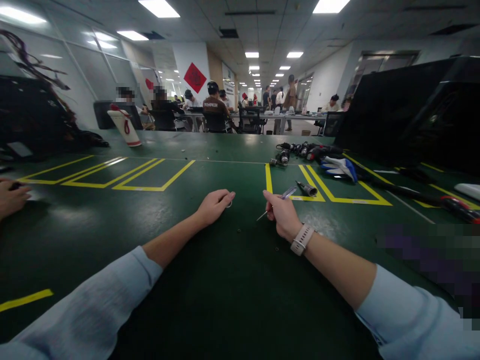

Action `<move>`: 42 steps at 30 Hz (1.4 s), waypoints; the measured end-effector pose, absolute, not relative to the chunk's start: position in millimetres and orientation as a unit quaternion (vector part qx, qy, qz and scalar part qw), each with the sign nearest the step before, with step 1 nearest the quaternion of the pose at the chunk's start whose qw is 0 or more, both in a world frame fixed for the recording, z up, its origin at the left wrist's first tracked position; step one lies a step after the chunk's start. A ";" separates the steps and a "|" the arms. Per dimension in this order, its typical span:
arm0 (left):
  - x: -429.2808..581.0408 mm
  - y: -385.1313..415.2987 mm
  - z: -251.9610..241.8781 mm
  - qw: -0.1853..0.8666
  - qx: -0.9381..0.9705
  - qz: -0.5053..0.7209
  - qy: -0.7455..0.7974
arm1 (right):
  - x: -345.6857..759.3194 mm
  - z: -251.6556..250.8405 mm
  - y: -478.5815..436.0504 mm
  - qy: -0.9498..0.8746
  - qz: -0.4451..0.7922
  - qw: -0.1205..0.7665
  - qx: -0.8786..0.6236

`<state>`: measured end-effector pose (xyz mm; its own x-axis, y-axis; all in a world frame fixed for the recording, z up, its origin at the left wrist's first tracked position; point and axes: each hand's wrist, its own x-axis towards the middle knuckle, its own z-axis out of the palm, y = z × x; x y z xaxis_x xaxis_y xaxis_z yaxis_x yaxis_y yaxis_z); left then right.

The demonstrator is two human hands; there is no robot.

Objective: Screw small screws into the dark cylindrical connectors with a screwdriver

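Note:
My left hand (214,205) rests on the green table (225,280), fingers curled around a small ring-shaped metal part (229,203). My right hand (282,214) has a pale watch on its wrist. It pinches a slim screwdriver (275,202) with a clear handle, whose thin shaft points down and left toward the table. The two hands are about a hand's width apart. A few tiny dark specks, perhaps screws (239,230), lie on the table between and below them.
A short metal cylinder (307,188) lies in a yellow-taped box. Behind it are dark tools (300,150) and a blue-white glove (339,167). Black cases (412,110) stand right, a white-red bottle (125,127) back left. Another person's hand (11,197) is at the left edge.

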<state>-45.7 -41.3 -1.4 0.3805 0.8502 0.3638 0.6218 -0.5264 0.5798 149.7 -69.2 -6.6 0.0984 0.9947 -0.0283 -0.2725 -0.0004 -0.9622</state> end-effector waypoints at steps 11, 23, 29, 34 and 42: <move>-46.6 -37.7 -7.4 0.140 0.816 0.301 0.473 | 148.0 -16.6 -71.8 -0.530 0.445 0.523 -0.498; -44.9 -40.3 -3.7 0.069 0.821 0.290 0.487 | 145.0 -15.5 -75.0 -0.593 0.441 0.477 -0.476; -47.5 -42.0 -1.5 -0.039 0.802 0.328 0.498 | 143.3 1.2 -87.1 -0.682 0.360 0.406 -0.490; -45.5 -44.5 0.2 -0.006 0.776 0.343 0.530 | 144.0 -0.5 -86.1 -0.663 0.372 0.419 -0.497; -44.0 -48.2 5.4 0.043 0.758 0.350 0.548 | 145.5 -5.2 -81.1 -0.489 0.527 0.530 -0.451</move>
<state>-44.0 -48.2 5.4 0.1532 0.8619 0.4834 0.8013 -0.3946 0.4497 145.5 -81.1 -5.2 -0.0328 0.9985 0.0433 -0.1175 0.0392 -0.9923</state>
